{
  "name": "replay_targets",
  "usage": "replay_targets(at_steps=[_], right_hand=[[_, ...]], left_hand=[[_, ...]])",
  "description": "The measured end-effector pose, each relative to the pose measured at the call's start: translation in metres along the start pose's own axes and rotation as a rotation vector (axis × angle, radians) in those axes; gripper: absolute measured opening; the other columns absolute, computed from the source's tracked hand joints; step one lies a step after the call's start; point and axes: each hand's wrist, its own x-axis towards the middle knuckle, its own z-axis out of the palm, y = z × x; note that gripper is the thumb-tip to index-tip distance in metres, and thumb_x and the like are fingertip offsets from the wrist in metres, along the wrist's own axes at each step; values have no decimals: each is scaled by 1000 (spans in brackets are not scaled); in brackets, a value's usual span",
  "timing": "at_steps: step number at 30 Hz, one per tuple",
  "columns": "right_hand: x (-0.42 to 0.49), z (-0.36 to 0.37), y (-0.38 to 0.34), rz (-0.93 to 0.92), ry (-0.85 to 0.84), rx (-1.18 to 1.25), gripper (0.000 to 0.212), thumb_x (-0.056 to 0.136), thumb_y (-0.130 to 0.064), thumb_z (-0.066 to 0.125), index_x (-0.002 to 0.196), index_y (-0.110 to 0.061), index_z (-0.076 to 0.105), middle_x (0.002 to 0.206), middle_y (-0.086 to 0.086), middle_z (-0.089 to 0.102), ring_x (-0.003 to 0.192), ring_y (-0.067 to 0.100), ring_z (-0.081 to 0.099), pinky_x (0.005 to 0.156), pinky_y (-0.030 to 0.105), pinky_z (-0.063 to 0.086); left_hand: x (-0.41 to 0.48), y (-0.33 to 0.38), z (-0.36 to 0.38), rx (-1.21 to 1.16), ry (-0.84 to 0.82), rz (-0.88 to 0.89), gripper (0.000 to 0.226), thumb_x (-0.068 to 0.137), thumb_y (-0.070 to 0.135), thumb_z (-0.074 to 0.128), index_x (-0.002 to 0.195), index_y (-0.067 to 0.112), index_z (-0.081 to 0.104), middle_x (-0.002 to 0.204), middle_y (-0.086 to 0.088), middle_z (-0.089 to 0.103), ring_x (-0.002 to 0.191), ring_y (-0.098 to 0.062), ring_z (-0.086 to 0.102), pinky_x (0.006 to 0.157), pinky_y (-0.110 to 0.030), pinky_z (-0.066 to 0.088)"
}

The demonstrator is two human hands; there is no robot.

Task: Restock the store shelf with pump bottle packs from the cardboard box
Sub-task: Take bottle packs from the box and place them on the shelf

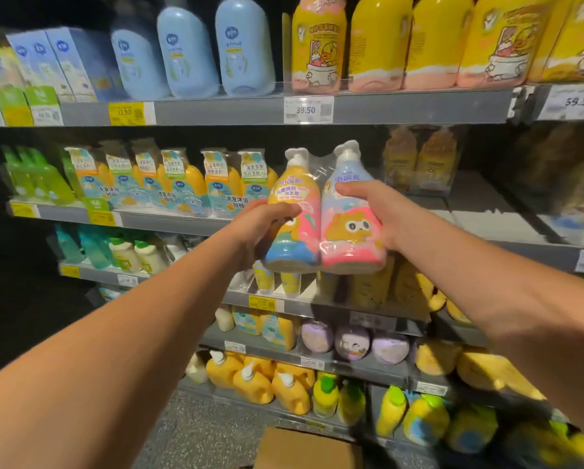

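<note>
**Head view.** A twin pump bottle pack (pixel 324 211) (one orange bottle and one blue, sealed together in clear film) is held upright in mid-air in front of the second shelf (pixel 480 211) from the top. The left hand (pixel 266 228) is wrapped round the orange bottle, with the fingers curled over its side. The right hand (pixel 378 214) is closed on the blue bottle, with the thumb laid across its front and the other fingers hidden behind. The pack is raised level with a bare stretch of shelf board, between the yellow-and-blue packs (pixel 189 184) at the left and the amber packs (pixel 419 160) set far back at the right. It is not yet set down: its base hangs before the shelf edge, touching nothing. A corner of the cardboard box (pixel 304 448) is seen on the floor below; its contents are not shown, so the number of packs left cannot be told. The step in hand is judged to be placement, and the restocking is judged incomplete
</note>
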Motion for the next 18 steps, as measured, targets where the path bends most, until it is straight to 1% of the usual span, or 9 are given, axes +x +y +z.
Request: replay_targets(at_steps=[3,5,7,9,10,12,13,16,18], right_hand=[[20,-9,-8,-35,35,-23,78,57,-33,87,124,-14,52,103,16,73,81,38,74,77,59,55],[32,-15,-15,-56,31,-40,77,59,-31,87,125,-14,50,103,16,72,80,37,74,74,57,57],[43,-22,-22,-70,18,-68,74,64,-31,85,126,-14,48,104,16,71,82,35,74,73,55,58],[52,-26,-28,-60,10,-79,78,64,-32,85,129,-16,45,106,15,71,82,35,74,72,55,58],[55,-27,-30,-51,7,-79,78,65,-32,84,130,-16,45,106,15,71,83,35,74,73,55,57],[61,-26,-33,-50,5,-99,74,67,-33,83,129,-15,47,105,15,72,84,35,73,78,56,56],[65,-24,-34,-55,16,-103,71,68,-32,83,128,-15,48,105,15,72,85,35,73,79,56,56],[66,-18,-38,-68,30,-117,64,74,-31,80,127,-15,49,105,13,72,87,32,73,80,52,57],[67,-10,-38,-79,55,-119,63,75,-30,80,127,-15,49,106,12,71,87,31,73,77,49,59]], left_hand=[[11,1,17,45,57,16,85,55,33,85,129,6,52,110,-21,68,89,-29,64,74,-40,48],[20,2,29,70,68,17,90,46,36,84,123,0,55,102,-16,62,88,-30,54,73,-43,43],[30,4,37,70,117,27,75,49,34,83,113,4,57,98,-17,61,85,-32,54,69,-41,47],[40,6,42,70,148,24,77,48,36,84,113,4,57,105,-24,67,90,-36,63,79,-48,54],[45,6,43,70,155,26,75,50,36,85,113,5,58,108,-23,68,91,-37,65,80,-47,54],[52,7,43,85,181,35,63,62,31,84,113,5,58,106,-21,69,86,-33,64,71,-39,52],[57,7,40,80,186,38,57,68,28,82,114,5,57,106,-19,69,85,-30,65,69,-37,52],[67,7,35,24,205,63,46,76,21,79,114,9,56,107,-13,71,90,-28,71,78,-42,60],[74,4,28,1,193,109,46,76,18,78,117,10,59,107,-12,72,89,-28,73,72,-41,61]])
